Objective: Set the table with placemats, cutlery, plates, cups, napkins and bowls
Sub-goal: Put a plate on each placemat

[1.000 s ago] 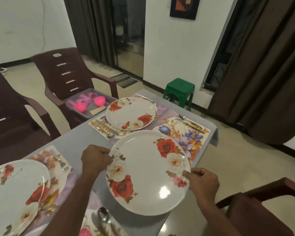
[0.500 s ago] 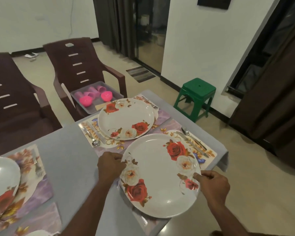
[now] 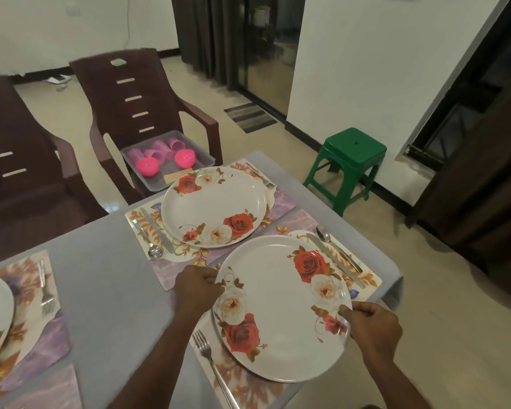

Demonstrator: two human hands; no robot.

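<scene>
- Hands, left (image 3: 196,290) and right (image 3: 372,330), gripping opposite rims of floral plate (image 3: 281,308), over placemat (image 3: 363,278) between them.
- Risk: dropping off-centre, knocking knife (image 3: 335,261) beyond right hand or fork (image 3: 210,364) below left.

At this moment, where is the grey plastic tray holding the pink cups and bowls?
In the head view, the grey plastic tray sits on the seat of the brown plastic chair at the table's far side, just behind the far floral plate.
</scene>
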